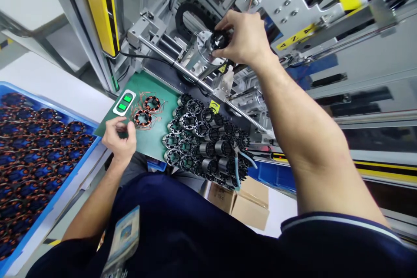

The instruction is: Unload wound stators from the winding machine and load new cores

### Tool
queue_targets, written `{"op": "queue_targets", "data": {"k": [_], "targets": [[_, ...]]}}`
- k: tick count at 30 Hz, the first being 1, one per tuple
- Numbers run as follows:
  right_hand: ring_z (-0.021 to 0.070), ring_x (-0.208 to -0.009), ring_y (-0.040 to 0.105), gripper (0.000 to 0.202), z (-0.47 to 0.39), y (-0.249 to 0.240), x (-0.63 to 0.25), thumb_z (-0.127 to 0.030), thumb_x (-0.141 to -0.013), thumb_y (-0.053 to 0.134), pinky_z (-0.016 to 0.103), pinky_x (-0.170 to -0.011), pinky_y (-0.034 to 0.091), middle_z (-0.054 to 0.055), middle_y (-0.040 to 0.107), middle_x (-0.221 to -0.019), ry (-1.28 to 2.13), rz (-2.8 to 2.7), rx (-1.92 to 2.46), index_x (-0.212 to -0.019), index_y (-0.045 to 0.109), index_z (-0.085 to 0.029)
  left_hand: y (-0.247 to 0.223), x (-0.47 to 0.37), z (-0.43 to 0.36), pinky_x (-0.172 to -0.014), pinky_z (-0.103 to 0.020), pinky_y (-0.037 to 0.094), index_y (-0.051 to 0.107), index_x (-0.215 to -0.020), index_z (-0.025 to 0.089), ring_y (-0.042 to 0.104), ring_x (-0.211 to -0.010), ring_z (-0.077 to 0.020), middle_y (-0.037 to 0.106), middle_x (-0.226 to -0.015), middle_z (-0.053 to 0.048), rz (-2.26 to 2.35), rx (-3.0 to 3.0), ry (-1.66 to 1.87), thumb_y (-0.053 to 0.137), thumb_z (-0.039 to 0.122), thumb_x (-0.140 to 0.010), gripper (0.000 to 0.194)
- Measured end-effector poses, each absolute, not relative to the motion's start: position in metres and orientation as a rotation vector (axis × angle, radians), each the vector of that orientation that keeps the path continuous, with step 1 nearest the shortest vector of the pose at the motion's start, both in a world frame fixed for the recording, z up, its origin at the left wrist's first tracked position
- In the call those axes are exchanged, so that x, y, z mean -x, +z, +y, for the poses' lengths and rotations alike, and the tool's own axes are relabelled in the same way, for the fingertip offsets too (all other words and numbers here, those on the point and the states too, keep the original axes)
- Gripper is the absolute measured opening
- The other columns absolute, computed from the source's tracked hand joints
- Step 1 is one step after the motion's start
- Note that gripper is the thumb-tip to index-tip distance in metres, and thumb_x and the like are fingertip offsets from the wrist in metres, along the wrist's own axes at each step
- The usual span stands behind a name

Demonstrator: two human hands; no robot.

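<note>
My right hand is reached out to the machine, its thumb and fingers closed around a black stator core. That core sits against the end of a round metal fixture. My left hand holds nothing; its fingers are loosely curled, with a gap between thumb and forefinger. It hovers at the edge of the green mat, close to two wound stators with loose copper wires. Many bare stator cores stand and lie in a stacked group on the mat's right side.
Left of me, a blue tray holds rows of wound stators. A white panel with two green buttons lies on the mat. A metal rail crosses before the fixture. Pliers rest on the cores; a cardboard box stands below.
</note>
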State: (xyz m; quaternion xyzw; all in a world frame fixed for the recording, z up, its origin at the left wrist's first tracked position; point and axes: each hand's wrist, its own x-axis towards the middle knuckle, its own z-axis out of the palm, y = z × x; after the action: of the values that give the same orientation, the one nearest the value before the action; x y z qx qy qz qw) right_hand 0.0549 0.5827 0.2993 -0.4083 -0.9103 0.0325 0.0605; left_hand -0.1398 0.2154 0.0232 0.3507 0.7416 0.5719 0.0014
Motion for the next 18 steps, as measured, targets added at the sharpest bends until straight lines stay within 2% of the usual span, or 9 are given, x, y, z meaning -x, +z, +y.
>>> {"op": "queue_targets", "data": {"k": [3, 6, 11, 15, 18], "targets": [[0.0342, -0.125, 0.086, 0.060, 0.589, 0.301, -0.053, -0.026, -0.079, 0.112, 0.048, -0.109, 0.066, 0.013, 0.091, -0.131, 0.053, -2.766, 1.263, -0.133, 0.088, -0.020, 0.021, 0.140, 0.216, -0.075, -0.036, 0.059, 0.075, -0.120, 0.018, 0.072, -0.068, -0.0224, 0.073, -0.082, -0.004, 2.329, -1.123, 1.809, 0.075, 0.044, -0.109, 0.028], [0.0329, -0.122, 0.087, 0.067, 0.598, 0.305, -0.050, -0.023, -0.077, 0.116, 0.046, -0.106, 0.067, 0.016, 0.092, -0.130, 0.111, -2.807, 1.317, -0.138, 0.088, -0.015, 0.020, 0.140, 0.216, -0.074, -0.036, 0.058, 0.074, -0.120, 0.018, 0.071, -0.067, -0.0226, 0.073, -0.081, -0.003, 2.334, -1.138, 1.819, 0.076, 0.043, -0.108, 0.027], [0.0283, -0.124, 0.086, 0.072, 0.601, 0.315, -0.043, -0.023, -0.078, 0.116, 0.045, -0.109, 0.067, 0.016, 0.091, -0.134, 0.146, -2.867, 1.431, -0.143, 0.088, -0.014, 0.019, 0.140, 0.216, -0.074, -0.036, 0.057, 0.074, -0.119, 0.018, 0.070, -0.065, -0.0229, 0.071, -0.080, -0.002, 2.355, -1.143, 1.826, 0.075, 0.043, -0.108, 0.027], [0.0309, -0.127, 0.086, 0.076, 0.596, 0.318, -0.039, -0.027, -0.077, 0.115, 0.051, -0.118, 0.066, 0.016, 0.090, -0.135, 0.055, -2.903, 1.464, -0.146, 0.087, -0.013, 0.020, 0.140, 0.217, -0.073, -0.037, 0.058, 0.073, -0.118, 0.018, 0.069, -0.064, -0.0233, 0.071, -0.078, -0.002, 2.357, -1.149, 1.825, 0.074, 0.044, -0.108, 0.027], [0.0306, -0.127, 0.087, 0.077, 0.594, 0.317, -0.038, -0.029, -0.077, 0.112, 0.049, -0.117, 0.066, 0.017, 0.090, -0.134, 0.032, -2.925, 1.426, -0.147, 0.086, -0.011, 0.022, 0.140, 0.217, -0.072, -0.036, 0.058, 0.074, -0.118, 0.018, 0.069, -0.065, -0.0234, 0.071, -0.077, -0.002, 2.351, -1.159, 1.839, 0.074, 0.042, -0.108, 0.026]]}}
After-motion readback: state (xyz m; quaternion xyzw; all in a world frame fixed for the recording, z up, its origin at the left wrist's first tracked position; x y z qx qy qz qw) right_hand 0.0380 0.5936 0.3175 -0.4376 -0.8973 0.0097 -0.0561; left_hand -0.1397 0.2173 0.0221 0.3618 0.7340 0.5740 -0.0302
